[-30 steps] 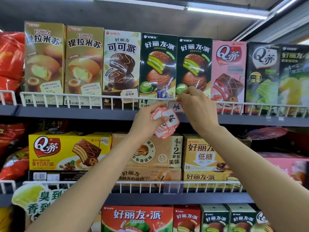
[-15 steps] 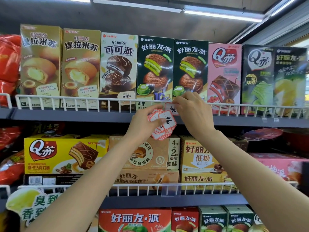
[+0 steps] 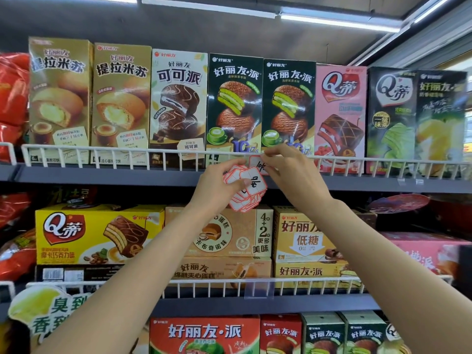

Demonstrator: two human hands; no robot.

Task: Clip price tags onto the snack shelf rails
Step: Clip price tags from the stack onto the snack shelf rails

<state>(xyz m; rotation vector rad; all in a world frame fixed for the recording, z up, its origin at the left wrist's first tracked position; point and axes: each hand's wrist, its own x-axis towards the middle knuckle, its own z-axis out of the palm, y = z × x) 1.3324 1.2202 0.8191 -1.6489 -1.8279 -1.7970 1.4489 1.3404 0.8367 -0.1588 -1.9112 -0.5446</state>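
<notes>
My left hand (image 3: 217, 185) grips a fanned stack of red-edged white price tags (image 3: 245, 190) just below the upper shelf. My right hand (image 3: 291, 172) pinches a single price tag (image 3: 257, 165) with a handwritten number against the white wire rail (image 3: 102, 150) of the upper shelf, in front of the dark green matcha pie boxes (image 3: 233, 108). My fingers hide the tag's right side and how it sits on the rail.
Upright snack boxes fill the upper shelf behind the rail. The middle shelf holds flat boxes behind a second wire rail (image 3: 217, 283) with a clear tag holder (image 3: 259, 290). Two clear clips (image 3: 408, 180) sit on the upper shelf edge at right. Red bags (image 3: 12, 98) at left.
Both hands stay at the same spot on the upper rail, the right hand still working the single tag there. The view has shifted slightly; nothing was let go.
</notes>
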